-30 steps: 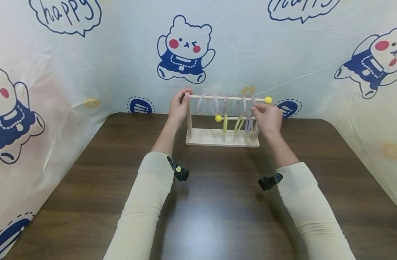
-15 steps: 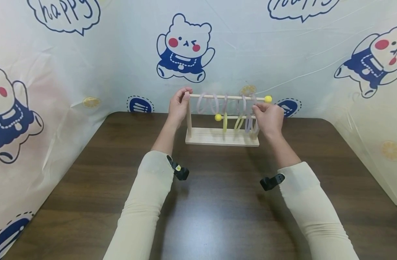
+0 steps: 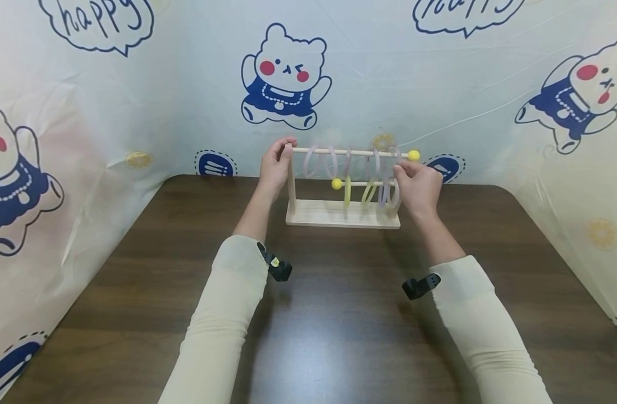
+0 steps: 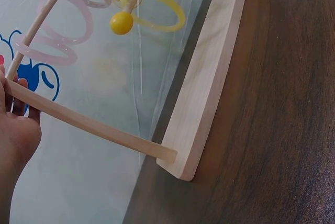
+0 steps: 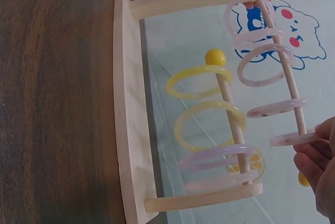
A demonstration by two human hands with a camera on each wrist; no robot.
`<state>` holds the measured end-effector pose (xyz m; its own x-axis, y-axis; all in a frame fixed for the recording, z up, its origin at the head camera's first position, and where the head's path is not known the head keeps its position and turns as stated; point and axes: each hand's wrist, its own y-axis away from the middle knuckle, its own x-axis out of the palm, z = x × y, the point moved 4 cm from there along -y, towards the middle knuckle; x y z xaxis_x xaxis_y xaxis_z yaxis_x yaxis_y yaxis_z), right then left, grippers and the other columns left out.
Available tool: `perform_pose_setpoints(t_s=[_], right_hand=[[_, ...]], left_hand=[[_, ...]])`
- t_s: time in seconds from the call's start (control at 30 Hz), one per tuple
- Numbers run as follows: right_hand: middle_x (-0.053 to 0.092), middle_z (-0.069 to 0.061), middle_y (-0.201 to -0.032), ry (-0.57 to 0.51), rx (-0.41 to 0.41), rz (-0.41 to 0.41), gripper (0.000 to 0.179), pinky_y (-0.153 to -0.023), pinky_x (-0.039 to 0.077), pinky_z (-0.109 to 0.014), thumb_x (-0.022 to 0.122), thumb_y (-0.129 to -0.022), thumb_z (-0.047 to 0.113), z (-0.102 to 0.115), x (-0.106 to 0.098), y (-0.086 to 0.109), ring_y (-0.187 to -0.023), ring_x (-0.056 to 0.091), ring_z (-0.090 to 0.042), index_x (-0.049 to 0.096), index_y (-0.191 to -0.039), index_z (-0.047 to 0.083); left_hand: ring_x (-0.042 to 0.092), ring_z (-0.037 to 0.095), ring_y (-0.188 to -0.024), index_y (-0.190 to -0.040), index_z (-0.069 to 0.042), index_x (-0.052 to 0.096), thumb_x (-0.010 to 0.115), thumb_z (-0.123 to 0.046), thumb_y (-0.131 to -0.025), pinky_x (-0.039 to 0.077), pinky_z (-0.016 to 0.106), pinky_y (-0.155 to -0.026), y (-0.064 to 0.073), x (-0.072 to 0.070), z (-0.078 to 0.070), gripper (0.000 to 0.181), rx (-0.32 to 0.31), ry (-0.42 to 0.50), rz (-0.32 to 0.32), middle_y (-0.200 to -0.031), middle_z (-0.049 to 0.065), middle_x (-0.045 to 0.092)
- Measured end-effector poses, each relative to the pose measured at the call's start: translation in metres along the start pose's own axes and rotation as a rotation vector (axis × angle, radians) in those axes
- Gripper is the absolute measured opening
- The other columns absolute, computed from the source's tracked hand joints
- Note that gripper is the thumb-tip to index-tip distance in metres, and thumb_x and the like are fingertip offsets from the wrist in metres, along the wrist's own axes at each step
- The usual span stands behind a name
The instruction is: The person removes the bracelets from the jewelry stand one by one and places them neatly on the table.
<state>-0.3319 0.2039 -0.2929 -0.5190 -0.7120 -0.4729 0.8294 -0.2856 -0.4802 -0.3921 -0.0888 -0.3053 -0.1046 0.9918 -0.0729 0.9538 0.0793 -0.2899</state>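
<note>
Two hands [image 3: 274,168] [image 3: 419,185] at ring rack [image 3: 318,212]; "happy" lettering [image 3: 92,17] behind

My left hand [image 3: 275,168] grips the top of the left post [image 3: 291,188] on this wooden stand [image 3: 328,216], thumb in front! Over on the far side, my right hand [image 3: 420,186] pinches a pale ring [image 3: 397,152] on the upper rod [image 3: 360,152], just beside the yellow end ball [image 3: 414,155]! More pale rings hang along that rod. Below, the lower rod [image 3: 357,183] carries yellow rings [image 3: 347,193] and a purple one, its own yellow ball [image 3: 336,183] pointing left! All upright on the dark table [image 3: 333,314], a winking cartoon bear [image 3: 284,78] waving behind!
</note>
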Motion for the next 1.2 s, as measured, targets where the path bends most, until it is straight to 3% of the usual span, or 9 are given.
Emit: perform_pose_setpoints(t_s=[0.43,0.97,1.2], right_hand=[[0.067,-0.016,-0.097,-0.014,-0.027,-0.081,0.021,-0.074,0.051,-0.036,0.065,-0.087,0.015,-0.004,-0.003,-0.001,-0.088,0.066,-0.024,0.070,-0.100,-0.001],[0.067,-0.016,-0.099,-0.134,0.073,-0.123,0.022,-0.074,0.051,-0.027,0.066,-0.086,0.014,-0.013,-0.006,0.000,-0.091,0.065,-0.022,0.069,-0.101,-0.002],[0.069,-0.014,-0.094,-0.185,0.118,-0.201,0.019,-0.063,0.048,-0.015,0.067,-0.084,0.014,-0.019,-0.009,-0.001,-0.079,0.065,-0.011,0.071,-0.098,0.001]], left_hand=[[0.047,0.013,-0.114,-0.120,-0.009,0.056,0.046,-0.026,-0.095,0.034,0.028,-0.098,0.000,0.000,0.001,0.031,0.009,0.006,0.004,-0.121,0.003,0.056],[0.048,0.014,-0.113,-0.120,-0.009,0.056,0.045,-0.026,-0.096,0.035,0.028,-0.097,0.000,0.000,0.000,0.031,0.018,0.010,0.007,-0.120,0.004,0.056],[0.048,0.014,-0.113,-0.119,-0.009,0.056,0.046,-0.025,-0.096,0.035,0.028,-0.097,0.000,0.001,0.001,0.031,0.015,0.001,0.002,-0.120,0.004,0.057]])
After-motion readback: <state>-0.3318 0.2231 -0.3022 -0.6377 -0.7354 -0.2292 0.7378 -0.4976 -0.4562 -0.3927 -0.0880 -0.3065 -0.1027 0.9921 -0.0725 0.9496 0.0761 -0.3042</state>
